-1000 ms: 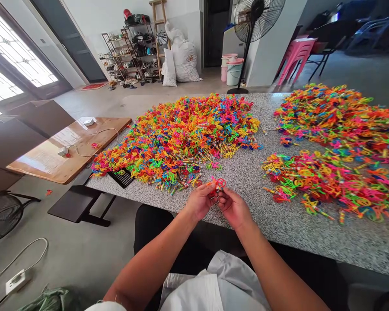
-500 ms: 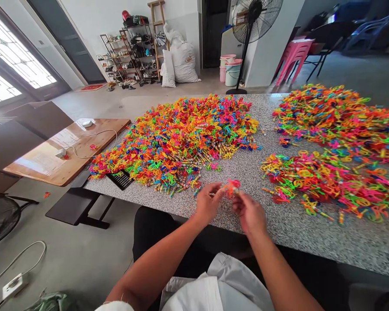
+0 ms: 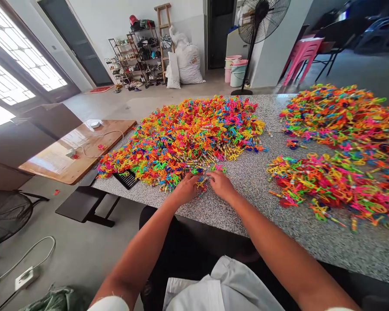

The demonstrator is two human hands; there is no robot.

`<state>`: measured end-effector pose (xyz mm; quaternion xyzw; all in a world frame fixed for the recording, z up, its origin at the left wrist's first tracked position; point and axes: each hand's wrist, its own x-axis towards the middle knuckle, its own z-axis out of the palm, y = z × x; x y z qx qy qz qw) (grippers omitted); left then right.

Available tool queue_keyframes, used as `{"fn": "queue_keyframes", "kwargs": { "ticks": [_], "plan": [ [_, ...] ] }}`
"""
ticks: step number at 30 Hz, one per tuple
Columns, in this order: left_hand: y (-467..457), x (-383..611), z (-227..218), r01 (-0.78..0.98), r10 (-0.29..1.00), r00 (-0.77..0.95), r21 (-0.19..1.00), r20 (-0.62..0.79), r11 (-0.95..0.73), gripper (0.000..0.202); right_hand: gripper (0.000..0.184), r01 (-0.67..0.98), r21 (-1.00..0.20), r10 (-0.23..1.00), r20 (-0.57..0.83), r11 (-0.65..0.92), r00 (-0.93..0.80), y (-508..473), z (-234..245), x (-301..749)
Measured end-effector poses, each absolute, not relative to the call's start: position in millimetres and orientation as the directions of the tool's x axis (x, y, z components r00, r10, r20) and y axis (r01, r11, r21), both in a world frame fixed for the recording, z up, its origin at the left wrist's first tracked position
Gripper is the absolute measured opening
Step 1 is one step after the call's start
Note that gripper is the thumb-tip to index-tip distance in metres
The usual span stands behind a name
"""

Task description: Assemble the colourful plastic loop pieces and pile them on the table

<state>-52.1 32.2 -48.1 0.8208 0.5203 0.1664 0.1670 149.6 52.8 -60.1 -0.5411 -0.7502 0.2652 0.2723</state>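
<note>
Just below the centre of the frame, the left hand (image 3: 185,190) and right hand (image 3: 222,185) lie close together, apart, fingers bent down toward the speckled counter (image 3: 236,211); I cannot tell whether either pinches a piece. They are at the front edge of the large heap of colourful plastic pieces (image 3: 194,129), mid-frame. Farther right lies another bright pile (image 3: 340,114). Beyond, at upper centre, stand white sacks (image 3: 189,65) and a black fan (image 3: 262,8).
</note>
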Motion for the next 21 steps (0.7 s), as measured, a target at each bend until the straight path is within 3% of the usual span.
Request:
{"fn": "queue_keyframes", "kwargs": {
  "ticks": [4,7,12,16,19,21],
  "plan": [
    [31.6,-53.2,-47.0,0.848,0.958,0.275,0.45,0.079,-0.281,0.052,0.028,0.815,-0.405,0.894,0.011,0.413,-0.448,65.3,-56.7,142.0],
    [30.9,-45.8,-41.1,0.894,0.99,0.139,0.427,0.018,-0.133,0.041,0.021,0.855,-0.368,0.922,0.013,0.365,-0.388,62.6,-58.2,147.9],
    [26.4,-29.7,-34.2,0.928,0.996,-0.08,0.368,0.028,0.064,0.027,0.019,0.84,-0.446,0.95,0.1,0.309,-0.296,44.9,-66.5,159.3],
    [24.3,-17.6,-32.0,0.944,0.988,-0.121,0.296,-0.097,0.145,0.046,0.015,0.82,-0.529,0.975,0.145,0.219,-0.167,34.9,-69.5,164.0],
    [29.8,-10.6,-31.0,0.954,0.986,-0.086,0.275,-0.143,0.123,0.05,0.007,0.687,-0.716,0.986,0.166,0.12,0.0,31.2,-67.5,166.1],
    [36.1,-8.4,-31.5,0.945,0.987,-0.053,0.311,-0.152,0.098,0.042,0.008,0.473,-0.881,0.99,0.069,0.005,0.119,28.2,-64.7,167.4]
  ]
}}
